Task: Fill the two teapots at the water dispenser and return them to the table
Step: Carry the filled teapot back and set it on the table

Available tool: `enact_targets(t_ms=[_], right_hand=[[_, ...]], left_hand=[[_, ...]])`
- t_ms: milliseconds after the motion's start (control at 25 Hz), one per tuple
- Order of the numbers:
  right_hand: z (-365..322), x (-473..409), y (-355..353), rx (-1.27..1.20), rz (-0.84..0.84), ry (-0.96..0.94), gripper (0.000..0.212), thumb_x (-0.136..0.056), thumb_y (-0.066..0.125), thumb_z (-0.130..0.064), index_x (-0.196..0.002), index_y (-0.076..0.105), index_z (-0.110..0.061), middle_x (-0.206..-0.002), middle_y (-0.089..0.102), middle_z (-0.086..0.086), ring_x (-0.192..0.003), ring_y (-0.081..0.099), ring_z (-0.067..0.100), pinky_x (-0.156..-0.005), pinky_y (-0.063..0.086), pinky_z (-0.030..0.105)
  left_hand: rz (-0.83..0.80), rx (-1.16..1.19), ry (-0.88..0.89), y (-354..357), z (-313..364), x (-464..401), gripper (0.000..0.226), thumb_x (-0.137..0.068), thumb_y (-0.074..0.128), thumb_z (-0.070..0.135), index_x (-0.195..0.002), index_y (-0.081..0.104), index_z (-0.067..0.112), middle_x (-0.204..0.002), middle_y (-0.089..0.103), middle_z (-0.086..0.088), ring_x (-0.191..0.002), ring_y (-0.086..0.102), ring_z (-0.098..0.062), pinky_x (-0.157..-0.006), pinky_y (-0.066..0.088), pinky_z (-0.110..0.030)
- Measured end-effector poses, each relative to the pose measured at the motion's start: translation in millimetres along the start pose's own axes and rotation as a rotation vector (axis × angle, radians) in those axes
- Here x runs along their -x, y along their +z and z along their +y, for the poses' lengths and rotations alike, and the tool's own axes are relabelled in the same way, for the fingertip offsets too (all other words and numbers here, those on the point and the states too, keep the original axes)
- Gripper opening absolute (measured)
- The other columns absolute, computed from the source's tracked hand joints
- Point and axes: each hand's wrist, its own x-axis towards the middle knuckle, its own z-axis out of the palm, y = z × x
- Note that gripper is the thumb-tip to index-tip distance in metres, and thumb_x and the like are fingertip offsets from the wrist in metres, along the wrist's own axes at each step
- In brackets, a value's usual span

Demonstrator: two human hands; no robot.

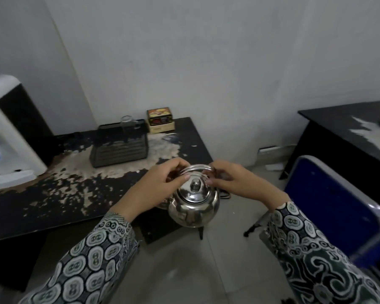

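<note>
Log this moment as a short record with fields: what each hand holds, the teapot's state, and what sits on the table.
left hand: grips the left end of the teapot's arched handle
right hand: grips the right end of the same handle
teapot: shiny steel, upright, lid on, held off the table edge, above the floor
second teapot: mostly hidden; only a metal edge shows behind the left hand
water dispenser: far left on the table
table: black, badly peeled top
also on table: dark tray with a clear glass; a small box
</note>
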Motion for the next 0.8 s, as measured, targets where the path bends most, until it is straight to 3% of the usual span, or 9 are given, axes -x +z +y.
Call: enact_targets(t_ms=[80, 200, 320, 560, 680, 800], right_hand=[[19, 47, -36, -0.004, 0.026, 0.03, 0.018, -0.087, 0.061, -0.025, -0.087, 0.056, -0.007, -0.091, 0.061, 0.008, -0.089, 0.058, 0.019, -0.079, 0.05, 0.028], [47, 119, -89, -0.04, 0.09, 0.084, 0.015, -0.086, 0.063, -0.022, -0.092, 0.061, -0.009, -0.098, 0.066, 0.002, -0.095, 0.062, 0.01, -0.08, 0.046, 0.012], [78, 192, -134, -0.115, 0.129, 0.148, 0.014, -0.084, 0.065, -0.015, -0.096, 0.062, -0.008, -0.102, 0.068, 0.001, -0.098, 0.064, 0.009, -0.089, 0.053, 0.027], [133, 308, -193, -0.213, 0.271, 0.251, 0.007, -0.086, 0.062, -0.011, -0.09, 0.06, -0.016, -0.102, 0.067, 0.001, -0.097, 0.065, 0.01, -0.08, 0.058, 0.041], [155, 351, -216, -0.237, 0.371, 0.279, 0.016, -0.086, 0.06, -0.008, -0.085, 0.058, -0.024, -0.1, 0.066, 0.002, -0.097, 0.064, 0.01, -0.082, 0.058, 0.04], [179, 385, -238, -0.219, 0.435, 0.315, 0.015, -0.086, 0.06, -0.006, -0.086, 0.058, -0.021, -0.094, 0.065, 0.002, -0.094, 0.064, 0.013, -0.082, 0.057, 0.039]], left_hand=[[-0.015, 0.038, 0.06, 38, 37, -16, 0.014, -0.087, 0.06, 0.023, -0.101, 0.061, 0.025, -0.09, 0.065, 0.016, -0.084, 0.06, 0.006, -0.073, 0.042, -0.005], [0.003, 0.125, 0.084, 103, 93, -39, 0.018, -0.086, 0.061, 0.022, -0.103, 0.064, 0.021, -0.095, 0.067, 0.008, -0.089, 0.063, -0.003, -0.081, 0.048, -0.017], [0.035, 0.224, 0.082, 172, 144, -57, 0.015, -0.083, 0.064, 0.019, -0.097, 0.068, 0.023, -0.089, 0.07, -0.001, -0.083, 0.064, -0.015, -0.077, 0.05, -0.026], [-0.061, 0.332, 0.124, 283, 219, -91, 0.015, -0.081, 0.067, 0.023, -0.095, 0.069, 0.029, -0.079, 0.07, 0.015, -0.069, 0.059, 0.003, -0.065, 0.047, -0.01], [-0.151, 0.368, 0.162, 327, 247, -116, 0.017, -0.08, 0.068, 0.031, -0.097, 0.069, 0.031, -0.083, 0.07, 0.013, -0.074, 0.061, -0.001, -0.068, 0.047, -0.013], [-0.206, 0.374, 0.196, 367, 267, -141, 0.02, -0.079, 0.066, 0.035, -0.099, 0.068, 0.033, -0.089, 0.071, 0.009, -0.081, 0.065, -0.015, -0.075, 0.053, -0.023]])
